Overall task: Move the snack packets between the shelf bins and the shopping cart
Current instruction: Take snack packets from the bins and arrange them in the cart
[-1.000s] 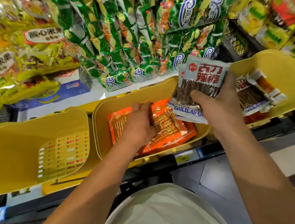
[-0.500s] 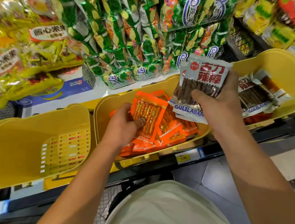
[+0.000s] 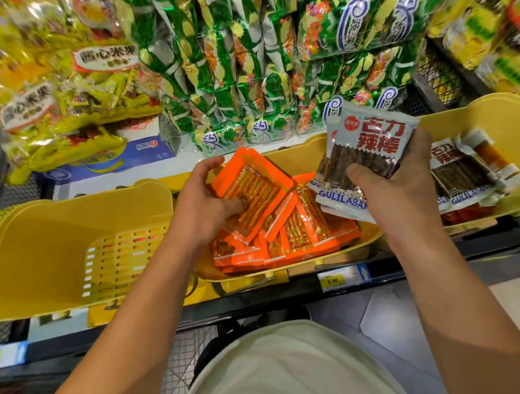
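My left hand [image 3: 204,201] grips an orange snack packet [image 3: 253,189] and holds it tilted above the middle yellow bin [image 3: 299,154]. Several more orange packets [image 3: 299,234] lie in that bin. My right hand [image 3: 398,178] grips a small stack of grey-white packets of dark sticks [image 3: 367,149] over the gap between the middle bin and the right yellow bin [image 3: 509,118]. Similar grey-white packets [image 3: 461,176] lie in the right bin. A wire mesh, likely the shopping cart [image 3: 184,357], shows below between my arms.
The left yellow bin [image 3: 52,246] holds nothing that I can see. Above the bins hang green snack bags [image 3: 240,57] and yellow bags [image 3: 63,88]. A price tag [image 3: 343,279] sits on the shelf edge. Tiled floor lies at the lower right.
My left hand has lifted one orange packet up out of the pile in the middle bin. My right hand has stayed in place with its grey-white packets.
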Demonstrator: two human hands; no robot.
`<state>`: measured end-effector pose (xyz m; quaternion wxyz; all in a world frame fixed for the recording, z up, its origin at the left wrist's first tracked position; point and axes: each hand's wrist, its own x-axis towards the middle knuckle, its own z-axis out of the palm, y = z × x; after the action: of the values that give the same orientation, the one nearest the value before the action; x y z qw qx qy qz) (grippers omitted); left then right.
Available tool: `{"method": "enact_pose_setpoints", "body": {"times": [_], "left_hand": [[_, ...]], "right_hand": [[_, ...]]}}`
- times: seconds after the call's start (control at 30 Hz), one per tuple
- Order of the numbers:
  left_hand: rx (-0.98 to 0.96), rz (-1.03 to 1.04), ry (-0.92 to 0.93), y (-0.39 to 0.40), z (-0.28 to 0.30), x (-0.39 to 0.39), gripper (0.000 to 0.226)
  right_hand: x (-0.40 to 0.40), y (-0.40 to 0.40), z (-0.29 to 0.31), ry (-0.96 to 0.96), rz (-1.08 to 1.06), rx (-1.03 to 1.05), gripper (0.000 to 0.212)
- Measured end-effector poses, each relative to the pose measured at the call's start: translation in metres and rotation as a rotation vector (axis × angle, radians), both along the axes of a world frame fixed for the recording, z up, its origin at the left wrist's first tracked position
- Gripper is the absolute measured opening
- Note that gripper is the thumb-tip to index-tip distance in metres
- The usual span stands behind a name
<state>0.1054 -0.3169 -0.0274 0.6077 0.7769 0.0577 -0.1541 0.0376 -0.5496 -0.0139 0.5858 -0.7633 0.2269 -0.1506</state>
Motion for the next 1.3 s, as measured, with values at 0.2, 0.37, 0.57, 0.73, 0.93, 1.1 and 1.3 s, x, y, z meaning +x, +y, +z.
{"method": "enact_pose_setpoints", "body": {"times": [0.2,0.37,0.57,0.73,0.93,1.1,1.3], "left_hand": [[0.034,-0.059,-0.022,-0.016,-0.009,-0.004,0.093],[-0.383,0.111,0.144,-0.026,-0.013,-0.008,0.041],[-0.444,0.136,0.293,-0.028,-0.013,-0.009,0.015],[-0.313,0.039,0.341,-0.051,-0.020,-0.014,0.014],[0.070,-0.185,0.114,-0.085,-0.025,-0.010,0.021],[0.091,-0.191,0.075,-0.103,-0.024,-0.005,0.026],[-0.179,0.010,0.151,-0.081,-0.029,-0.007,0.036]], "right_hand": [[-0.003,0.001,0.000,-0.002,0.015,0.013,0.066],[-0.004,0.001,0.000,-0.001,0.004,0.023,0.065],[-0.005,-0.003,0.008,0.010,-0.033,0.019,0.063],[-0.006,-0.019,0.013,0.037,-0.076,-0.041,0.062],[-0.009,-0.025,0.010,0.084,-0.085,-0.042,0.057],[-0.011,-0.028,0.008,0.075,-0.093,-0.013,0.061],[-0.010,-0.024,0.010,0.091,-0.056,-0.070,0.063]]}}
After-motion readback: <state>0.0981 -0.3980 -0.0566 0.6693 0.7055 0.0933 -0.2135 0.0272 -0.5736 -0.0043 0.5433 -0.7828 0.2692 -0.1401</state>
